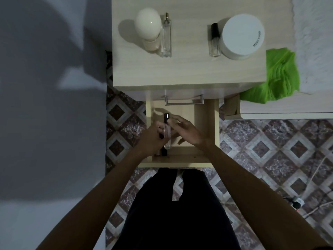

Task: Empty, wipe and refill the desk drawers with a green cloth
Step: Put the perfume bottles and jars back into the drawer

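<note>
Over the open drawer [207, 123] of a pale wood desk, the left hand [153, 136] grips a clear black-capped bottle [167, 130]; the right hand [189, 131] hovers beside it, fingers loosely spread. The green cloth [275, 78] lies crumpled at the tabletop's [189, 69] right edge.

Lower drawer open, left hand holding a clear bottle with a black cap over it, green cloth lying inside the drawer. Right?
Not quite. The green cloth is not in the drawer; the head view shows it draped over the right edge of the desk top. The rest stands: the drawer is open and the left hand holds the clear bottle over it.
</note>
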